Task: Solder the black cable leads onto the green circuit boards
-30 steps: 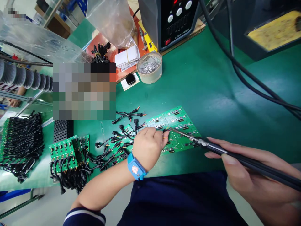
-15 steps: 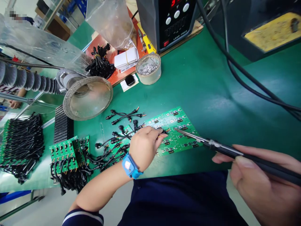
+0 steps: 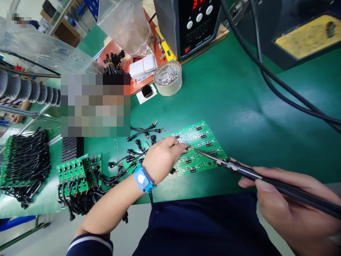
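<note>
Green mat (image 3: 239,106); right grip (image 3: 295,206) pinching soldering iron (image 3: 247,173); left grip (image 3: 162,158) pinching wire (image 3: 188,147) over board (image 3: 199,161).

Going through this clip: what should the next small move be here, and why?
Probably bring the tip of the soldering iron onto the wire end on the circuit board. The right hand holds the iron with its tip close to that wire, and the left hand appears to hold the wire against the board.

Glossy green circuit board (image 3: 199,142), shiny metal soldering-iron tip (image 3: 206,155).
</note>
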`<state>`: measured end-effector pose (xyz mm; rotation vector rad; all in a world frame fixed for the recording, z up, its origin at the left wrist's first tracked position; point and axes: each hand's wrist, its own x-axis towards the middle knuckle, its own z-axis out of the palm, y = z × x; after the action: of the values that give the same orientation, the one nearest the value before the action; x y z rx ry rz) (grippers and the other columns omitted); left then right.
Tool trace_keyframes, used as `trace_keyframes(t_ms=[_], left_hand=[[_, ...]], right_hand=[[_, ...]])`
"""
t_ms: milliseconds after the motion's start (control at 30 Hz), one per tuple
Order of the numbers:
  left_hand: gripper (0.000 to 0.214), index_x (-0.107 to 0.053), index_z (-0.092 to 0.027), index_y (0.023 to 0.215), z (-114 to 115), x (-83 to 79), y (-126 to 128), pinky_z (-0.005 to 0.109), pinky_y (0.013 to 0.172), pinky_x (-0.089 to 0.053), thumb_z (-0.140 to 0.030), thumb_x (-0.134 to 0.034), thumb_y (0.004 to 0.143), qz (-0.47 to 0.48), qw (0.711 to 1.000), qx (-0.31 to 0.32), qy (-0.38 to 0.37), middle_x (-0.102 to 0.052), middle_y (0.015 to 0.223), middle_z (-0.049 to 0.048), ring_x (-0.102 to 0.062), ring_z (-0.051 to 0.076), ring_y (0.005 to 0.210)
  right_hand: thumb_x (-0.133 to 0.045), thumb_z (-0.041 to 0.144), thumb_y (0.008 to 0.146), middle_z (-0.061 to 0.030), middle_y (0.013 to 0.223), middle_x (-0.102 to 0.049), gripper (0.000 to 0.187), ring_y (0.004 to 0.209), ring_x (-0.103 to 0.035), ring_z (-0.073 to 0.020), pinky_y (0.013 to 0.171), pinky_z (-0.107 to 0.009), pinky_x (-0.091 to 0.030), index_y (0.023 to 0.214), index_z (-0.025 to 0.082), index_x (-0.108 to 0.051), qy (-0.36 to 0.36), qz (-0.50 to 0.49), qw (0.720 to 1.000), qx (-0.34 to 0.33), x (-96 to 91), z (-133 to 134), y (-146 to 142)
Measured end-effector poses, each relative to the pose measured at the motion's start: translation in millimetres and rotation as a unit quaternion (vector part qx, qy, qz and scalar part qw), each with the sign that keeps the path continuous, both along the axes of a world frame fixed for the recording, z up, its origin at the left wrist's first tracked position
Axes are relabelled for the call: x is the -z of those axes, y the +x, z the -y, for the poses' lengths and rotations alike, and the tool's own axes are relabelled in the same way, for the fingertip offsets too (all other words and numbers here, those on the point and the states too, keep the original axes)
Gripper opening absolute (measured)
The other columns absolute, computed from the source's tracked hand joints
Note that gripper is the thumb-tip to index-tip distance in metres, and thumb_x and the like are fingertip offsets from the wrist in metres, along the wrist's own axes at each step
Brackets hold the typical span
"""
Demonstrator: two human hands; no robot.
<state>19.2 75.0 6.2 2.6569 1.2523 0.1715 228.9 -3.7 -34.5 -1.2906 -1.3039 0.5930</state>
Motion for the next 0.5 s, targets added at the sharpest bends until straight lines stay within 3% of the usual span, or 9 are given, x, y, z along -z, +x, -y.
trace_keyframes(t_ms=[167, 333, 500], left_hand=[[0.019, -0.06, -0.018, 0.102, 4, -1.7, 3, 0.023, 0.053, -0.043, -0.024, -0.046, 0.09, -0.067, 0.995, 0.022, 0.069, -0.057, 0.079, 0.0025, -0.054, 0.014, 0.067], [0.022, -0.06, -0.014, 0.095, 6, -7.6, 7, 0.024, 0.053, -0.041, -0.016, -0.038, 0.092, -0.097, 0.986, 0.05, 0.124, -0.056, 0.075, 0.0034, -0.052, 0.014, 0.064], [0.025, -0.059, -0.012, 0.09, 7, -10.2, 10, 0.025, 0.052, -0.041, -0.011, -0.034, 0.091, -0.091, 0.981, 0.063, 0.16, -0.056, 0.073, 0.004, -0.053, 0.015, 0.062]], right_hand=[[-0.057, 0.017, 0.074, -0.0036, 0.078, -0.067, 0.016, 0.046, -0.058, -0.0146, 0.039, -0.027, -0.047, 0.089, 0.022, -0.06, 0.011, 0.0, 1.0, 0.0, 1.0, -1, -1], [-0.057, 0.016, 0.073, -0.0003, 0.061, -0.063, 0.014, 0.047, -0.059, -0.0171, 0.038, -0.027, -0.048, 0.085, 0.022, -0.061, 0.019, 0.004, 1.0, 0.002, -2.7, -3, -2], [-0.058, 0.019, 0.072, -0.0008, 0.061, -0.063, 0.01, 0.047, -0.059, -0.0169, 0.038, -0.026, -0.048, 0.082, 0.021, -0.061, -0.003, -0.008, 1.0, 0.022, -3.6, -3, -3]])
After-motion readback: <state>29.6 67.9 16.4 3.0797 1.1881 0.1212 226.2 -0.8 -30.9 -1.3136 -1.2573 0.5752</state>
